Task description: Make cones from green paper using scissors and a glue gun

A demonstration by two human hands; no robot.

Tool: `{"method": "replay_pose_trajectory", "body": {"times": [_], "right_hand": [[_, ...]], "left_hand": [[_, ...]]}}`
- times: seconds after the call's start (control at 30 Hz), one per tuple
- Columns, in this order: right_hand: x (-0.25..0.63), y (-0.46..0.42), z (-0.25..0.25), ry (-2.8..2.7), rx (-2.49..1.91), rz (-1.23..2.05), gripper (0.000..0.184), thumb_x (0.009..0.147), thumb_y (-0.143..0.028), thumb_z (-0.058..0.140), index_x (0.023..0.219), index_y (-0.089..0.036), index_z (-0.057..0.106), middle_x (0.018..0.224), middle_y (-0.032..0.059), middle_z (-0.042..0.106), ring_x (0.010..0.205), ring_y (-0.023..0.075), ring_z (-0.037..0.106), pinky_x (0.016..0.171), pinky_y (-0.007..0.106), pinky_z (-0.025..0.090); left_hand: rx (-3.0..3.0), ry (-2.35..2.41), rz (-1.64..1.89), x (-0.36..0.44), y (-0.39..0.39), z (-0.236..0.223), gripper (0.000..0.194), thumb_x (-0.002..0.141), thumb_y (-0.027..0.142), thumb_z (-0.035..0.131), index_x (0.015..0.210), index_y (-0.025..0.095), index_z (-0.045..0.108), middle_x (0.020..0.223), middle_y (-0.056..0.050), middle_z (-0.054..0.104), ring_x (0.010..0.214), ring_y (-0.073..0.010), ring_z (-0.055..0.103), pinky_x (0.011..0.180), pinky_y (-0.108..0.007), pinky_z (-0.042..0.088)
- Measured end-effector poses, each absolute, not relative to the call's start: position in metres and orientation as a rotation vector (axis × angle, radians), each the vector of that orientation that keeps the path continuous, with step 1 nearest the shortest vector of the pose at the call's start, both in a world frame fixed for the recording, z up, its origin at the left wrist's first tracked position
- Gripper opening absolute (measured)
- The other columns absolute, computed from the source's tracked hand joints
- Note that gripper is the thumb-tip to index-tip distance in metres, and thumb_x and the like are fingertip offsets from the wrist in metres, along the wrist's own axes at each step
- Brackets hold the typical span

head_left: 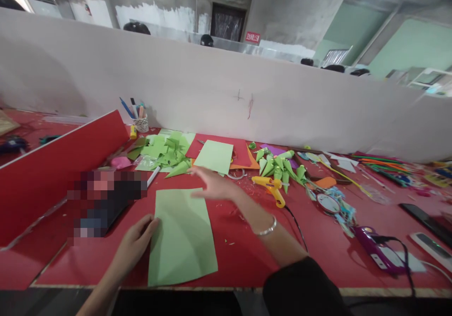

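A light green paper sheet (181,236) lies flat on the red table (247,255) in front of me. My left hand (136,243) rests at its left edge, fingertips touching the paper. My right hand (213,185) hovers above the sheet's far edge with fingers stretched out and blurred, holding nothing. A silver bracelet (267,228) sits on that wrist. Beyond the hand lie a smaller green sheet (214,156) and a pile of green paper scraps (165,153).
A yellow glue gun (270,186) lies to the right, near green paper cones (278,165). A pen cup (141,122) stands at the back left. A purple tool (374,247) and phones (425,219) lie at the right. A red divider (52,170) stands on the left, a white partition (226,94) behind.
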State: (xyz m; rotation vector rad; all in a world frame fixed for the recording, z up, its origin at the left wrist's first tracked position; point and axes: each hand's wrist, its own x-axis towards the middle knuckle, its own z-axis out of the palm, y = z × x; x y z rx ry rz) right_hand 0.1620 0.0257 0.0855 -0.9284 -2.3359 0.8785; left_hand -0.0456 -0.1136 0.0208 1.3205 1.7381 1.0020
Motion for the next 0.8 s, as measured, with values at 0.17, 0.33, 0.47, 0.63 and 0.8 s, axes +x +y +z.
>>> {"method": "replay_pose_trajectory", "body": {"times": [0.17,0.33,0.47,0.63,0.8], "right_hand": [[0.160,-0.046,0.055,-2.551,-0.539,0.877,0.100,0.054,-0.044,0.072,0.136,-0.020,0.020,0.136,0.0110,0.034,0.121,0.0278,0.035,0.100,0.040,0.029],[0.172,-0.062,0.049,-2.309,-0.846,0.960,0.079,0.062,-0.038,0.068,0.130,-0.023,0.030,0.127,0.0084,0.045,0.114,0.0258,0.043,0.099,0.046,0.026],[0.180,-0.071,0.059,-1.817,-1.053,1.123,0.050,0.067,-0.032,0.063,0.113,-0.020,0.048,0.104,0.0054,0.060,0.092,0.0208,0.056,0.081,0.035,0.044],[0.180,-0.076,0.053,-1.252,-1.156,1.375,0.038,0.067,-0.034,0.063,0.100,-0.018,0.053,0.094,0.0053,0.065,0.082,0.0200,0.061,0.070,0.030,0.049],[0.168,-0.076,0.043,-1.114,-1.208,1.311,0.036,0.067,-0.035,0.062,0.097,-0.018,0.052,0.092,0.0051,0.064,0.081,0.0187,0.061,0.072,0.029,0.049]], "left_hand": [[1.448,1.627,1.037,-0.019,-0.102,0.048,0.033,0.072,0.048,0.047,0.059,0.018,0.046,0.055,0.004,0.042,0.053,-0.0120,0.041,0.049,-0.021,0.037],[1.675,1.460,0.915,-0.001,-0.098,0.084,0.025,0.075,0.042,0.047,0.066,0.019,0.048,0.067,0.000,0.052,0.066,-0.0163,0.049,0.063,-0.026,0.042],[1.743,1.425,1.121,-0.001,-0.095,0.091,0.032,0.072,0.039,0.053,0.097,0.019,0.050,0.099,-0.008,0.054,0.097,-0.0234,0.049,0.086,-0.034,0.039],[1.558,1.397,1.173,0.001,-0.091,0.070,0.069,0.068,0.035,0.060,0.128,0.020,0.028,0.118,-0.011,0.046,0.105,-0.0241,0.047,0.089,-0.038,0.040],[1.551,1.271,0.852,0.019,-0.092,0.061,0.035,0.075,0.040,0.053,0.100,0.015,0.057,0.087,-0.006,0.062,0.085,-0.0229,0.056,0.077,-0.033,0.046]]}}
